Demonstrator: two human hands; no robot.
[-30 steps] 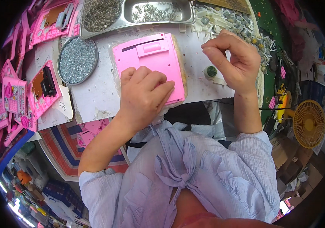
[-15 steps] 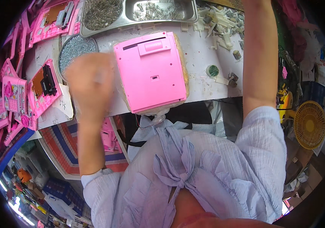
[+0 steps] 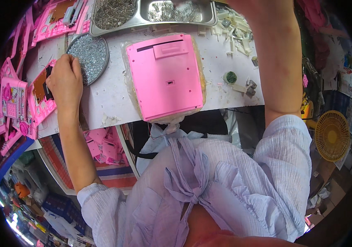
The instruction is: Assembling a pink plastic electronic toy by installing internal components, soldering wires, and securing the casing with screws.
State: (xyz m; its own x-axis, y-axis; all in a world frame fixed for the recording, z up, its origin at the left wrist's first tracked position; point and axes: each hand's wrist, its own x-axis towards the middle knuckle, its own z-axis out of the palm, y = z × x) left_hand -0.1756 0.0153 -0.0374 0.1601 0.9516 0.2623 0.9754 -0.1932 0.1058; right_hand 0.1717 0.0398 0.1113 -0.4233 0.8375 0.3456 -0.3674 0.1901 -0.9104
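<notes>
Pink panel [image 3: 42, 113] at the left hand [image 3: 65, 79] slants lengthwise, away and rightward.

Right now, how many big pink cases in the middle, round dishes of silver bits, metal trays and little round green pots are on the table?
Big pink case: 1
Round dish of silver bits: 1
Metal tray: 1
Little round green pot: 1
Total: 4

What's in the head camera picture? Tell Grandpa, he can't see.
A pink plastic case lies on a wrapped pad in front of a person. The left hand is at a pink part beside a dish of small metal pieces; the right arm stretches toward the top edge, near a metal tray.
</notes>
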